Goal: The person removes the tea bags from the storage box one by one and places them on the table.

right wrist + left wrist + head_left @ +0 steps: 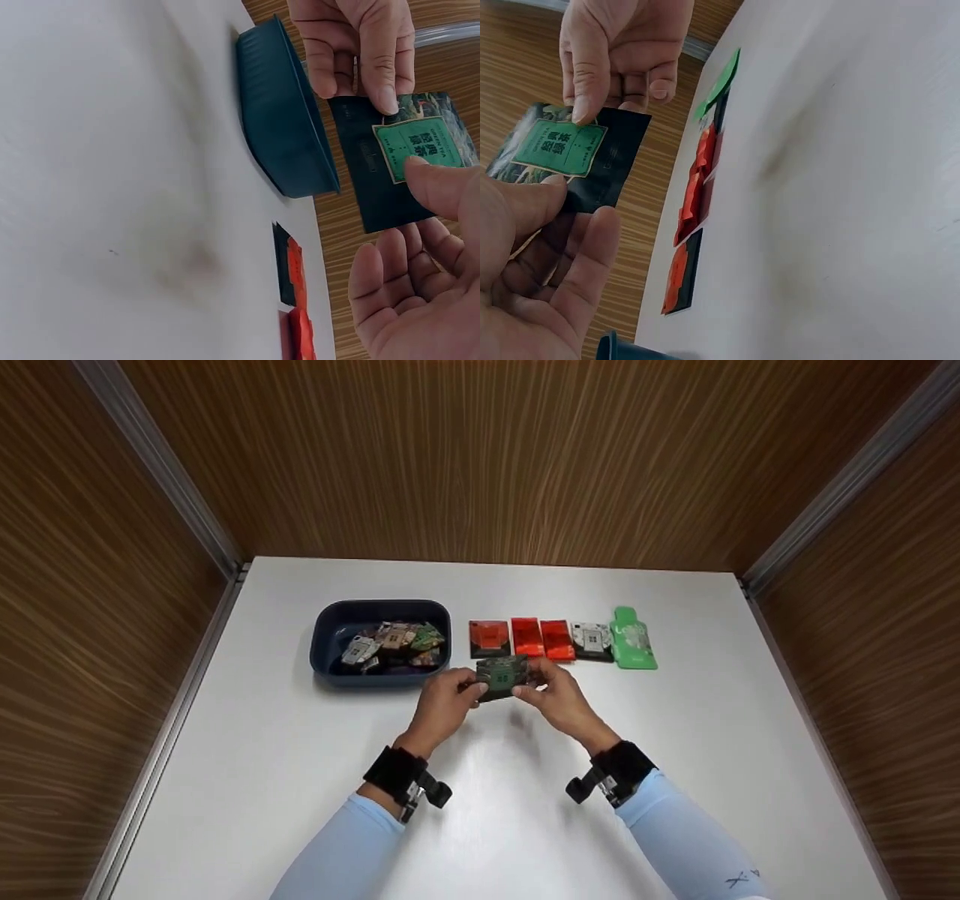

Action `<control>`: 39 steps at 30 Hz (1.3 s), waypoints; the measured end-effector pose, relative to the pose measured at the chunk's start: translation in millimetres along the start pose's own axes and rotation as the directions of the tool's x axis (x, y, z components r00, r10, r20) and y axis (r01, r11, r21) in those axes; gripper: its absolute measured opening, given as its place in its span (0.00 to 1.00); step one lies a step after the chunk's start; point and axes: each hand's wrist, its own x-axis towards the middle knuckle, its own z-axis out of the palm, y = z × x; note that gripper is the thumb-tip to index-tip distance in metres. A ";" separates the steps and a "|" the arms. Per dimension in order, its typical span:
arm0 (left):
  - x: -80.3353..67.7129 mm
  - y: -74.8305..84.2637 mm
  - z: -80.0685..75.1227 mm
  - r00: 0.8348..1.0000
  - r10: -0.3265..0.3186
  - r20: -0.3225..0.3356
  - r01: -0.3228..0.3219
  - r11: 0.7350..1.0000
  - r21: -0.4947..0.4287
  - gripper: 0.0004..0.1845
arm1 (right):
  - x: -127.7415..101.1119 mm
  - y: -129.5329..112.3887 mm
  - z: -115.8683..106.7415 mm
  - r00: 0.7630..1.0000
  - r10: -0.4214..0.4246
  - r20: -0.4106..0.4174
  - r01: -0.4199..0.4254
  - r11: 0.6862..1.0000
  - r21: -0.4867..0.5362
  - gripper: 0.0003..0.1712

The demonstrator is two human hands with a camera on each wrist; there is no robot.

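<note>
Both hands, left hand [442,706] and right hand [556,699], pinch one dark green-labelled packet [502,678] in their fingers above the white table [300,780]

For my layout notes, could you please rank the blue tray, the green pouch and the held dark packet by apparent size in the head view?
1. blue tray
2. green pouch and dark packet: look alike, and hands hide part of the packet.

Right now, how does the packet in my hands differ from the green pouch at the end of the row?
The dark packet is held off the table by both hands; the green pouch lies flat. The dark packet is black with a green label; the green pouch is bright green throughout, with a necked top. Both are small sealed sachets.
</note>
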 end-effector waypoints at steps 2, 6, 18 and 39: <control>-0.4 -0.8 1.6 1.000 -0.002 -0.022 0.002 1.000 -0.005 0.10 | -2.7 5.4 3.0 1.000 -0.004 -0.029 0.004 1.000 0.019 0.10; -1.5 -1.3 5.5 1.000 -0.017 -0.021 0.017 1.000 -0.009 0.08 | -7.6 15.7 10.2 0.994 0.001 -0.112 0.009 0.996 0.089 0.05; -2.0 -3.0 26.4 0.996 -0.078 0.035 0.080 0.996 -0.047 0.07 | -14.3 36.1 22.7 0.960 0.110 -0.259 -0.026 0.951 0.307 0.07; -1.4 -6.6 44.8 0.999 -0.048 -0.017 0.049 0.997 0.060 0.07 | -15.9 49.9 11.8 0.909 0.232 -0.347 -0.051 0.887 0.458 0.07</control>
